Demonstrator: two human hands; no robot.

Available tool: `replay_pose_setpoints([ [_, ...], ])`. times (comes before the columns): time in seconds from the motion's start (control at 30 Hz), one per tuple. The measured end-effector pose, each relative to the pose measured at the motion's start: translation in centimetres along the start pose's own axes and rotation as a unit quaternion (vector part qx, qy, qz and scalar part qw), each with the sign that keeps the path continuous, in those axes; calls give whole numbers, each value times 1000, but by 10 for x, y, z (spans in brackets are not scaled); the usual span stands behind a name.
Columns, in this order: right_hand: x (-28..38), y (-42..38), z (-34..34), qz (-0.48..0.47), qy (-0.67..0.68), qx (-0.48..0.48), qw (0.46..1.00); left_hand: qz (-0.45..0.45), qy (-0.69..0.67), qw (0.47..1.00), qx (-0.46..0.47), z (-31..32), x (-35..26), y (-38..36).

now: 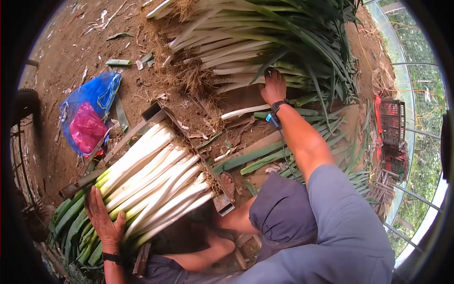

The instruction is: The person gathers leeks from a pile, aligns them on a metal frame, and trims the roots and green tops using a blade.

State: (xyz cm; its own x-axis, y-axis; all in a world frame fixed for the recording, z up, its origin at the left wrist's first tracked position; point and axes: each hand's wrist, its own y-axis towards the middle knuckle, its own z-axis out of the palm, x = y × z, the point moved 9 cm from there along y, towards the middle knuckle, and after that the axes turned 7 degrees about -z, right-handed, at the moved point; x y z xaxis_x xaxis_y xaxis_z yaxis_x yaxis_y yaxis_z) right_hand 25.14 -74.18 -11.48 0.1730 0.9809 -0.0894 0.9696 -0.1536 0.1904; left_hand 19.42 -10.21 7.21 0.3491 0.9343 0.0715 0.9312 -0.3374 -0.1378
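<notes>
Above the soil, at the near edge of a pile of rooted leeks (236,49), the person's right grip (273,87) reaches in, fingers curled down among the stalks; whether it pinches one cannot be told. The left grip (104,222) lies spread, thumb apart, on white-stemmed leeks (151,177) bedded in a metal rack (223,205). To do this well, the right grip should close around firm stem and lift gently before drawing back, as tangled roots and long leaves look likely to snag; the left should press lightly, keeping the bundle aligned without bruising it. Counted: two grips, two wristbands, one rack, one pile and one racked bundle, whose overlapping stalks defy an exact count. One loose leek (242,111) lies nearer the person than the right grip. Beyond the left grip is one blue bag (80,106) around one pink bag (87,128); well right of the right grip are at least two crates (392,120).
</notes>
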Motion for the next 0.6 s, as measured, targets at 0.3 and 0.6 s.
replay_pose_setpoints([
  [0.3, -6, 8, 1, -28, -9, 50, 998, 1, 1, 1000, -7, -2, 0, 1],
  [0.6, 18, -24, 18, -140, 24, 142, 980, -7, 6, 1000, -13, 0, 1, 0],
])
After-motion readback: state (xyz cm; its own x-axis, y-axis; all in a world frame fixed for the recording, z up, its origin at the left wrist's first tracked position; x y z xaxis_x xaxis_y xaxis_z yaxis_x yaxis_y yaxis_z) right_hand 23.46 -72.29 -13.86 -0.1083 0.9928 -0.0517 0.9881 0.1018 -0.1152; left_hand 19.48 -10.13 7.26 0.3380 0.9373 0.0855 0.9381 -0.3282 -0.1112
